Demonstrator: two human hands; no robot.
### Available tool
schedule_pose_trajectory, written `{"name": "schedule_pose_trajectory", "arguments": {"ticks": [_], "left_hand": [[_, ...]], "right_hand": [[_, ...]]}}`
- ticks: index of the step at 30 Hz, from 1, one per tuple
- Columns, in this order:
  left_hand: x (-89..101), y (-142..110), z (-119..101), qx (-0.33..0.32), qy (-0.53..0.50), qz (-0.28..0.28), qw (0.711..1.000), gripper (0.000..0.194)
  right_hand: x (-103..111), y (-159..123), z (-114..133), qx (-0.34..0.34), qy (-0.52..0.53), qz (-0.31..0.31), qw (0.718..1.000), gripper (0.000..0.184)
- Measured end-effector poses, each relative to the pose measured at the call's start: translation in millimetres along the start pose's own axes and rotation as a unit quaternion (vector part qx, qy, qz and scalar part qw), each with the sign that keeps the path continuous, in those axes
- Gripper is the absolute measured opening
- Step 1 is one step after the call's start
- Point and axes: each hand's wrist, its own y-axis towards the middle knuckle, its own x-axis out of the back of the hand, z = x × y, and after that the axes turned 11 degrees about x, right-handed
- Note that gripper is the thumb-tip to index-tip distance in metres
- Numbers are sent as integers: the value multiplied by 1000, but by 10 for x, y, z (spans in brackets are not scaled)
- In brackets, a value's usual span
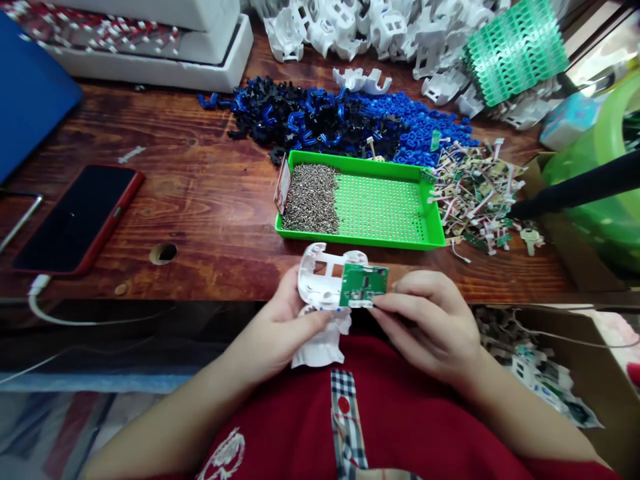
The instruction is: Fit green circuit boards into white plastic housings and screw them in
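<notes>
My left hand [285,330] is closed around a white plastic housing [320,288], held just in front of the table edge. Against the housing's right side is a green circuit board [364,283] with small white connectors along its lower edge. My right hand [430,323] pinches at the board's lower right corner with thumb and forefinger; its other fingers are curled. Below the left thumb hangs another white plastic piece [320,343]; whether it is joined to the housing I cannot tell.
Beyond my hands lies a green tray [360,241] with small screws [310,200]. Behind it are heaped blue and black parts [320,120], and to the right wired boards [480,193]. A phone [75,220] lies left. A box of parts [545,373] stands low right.
</notes>
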Motion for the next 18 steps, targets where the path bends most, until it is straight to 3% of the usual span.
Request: {"name": "schedule_pose_trajectory", "arguments": {"ticks": [4, 11, 18], "left_hand": [[-117, 0, 76, -15, -1, 56, 998, 52], [-144, 7, 166, -34, 12, 50, 998, 50], [-126, 13, 182, -37, 43, 53, 997, 53]], "right_hand": [[-57, 108, 1, 36, -29, 53, 998, 19], [-61, 111, 12, 23, -42, 78, 996, 14], [-64, 119, 52, -42, -53, 130, 989, 11]]}}
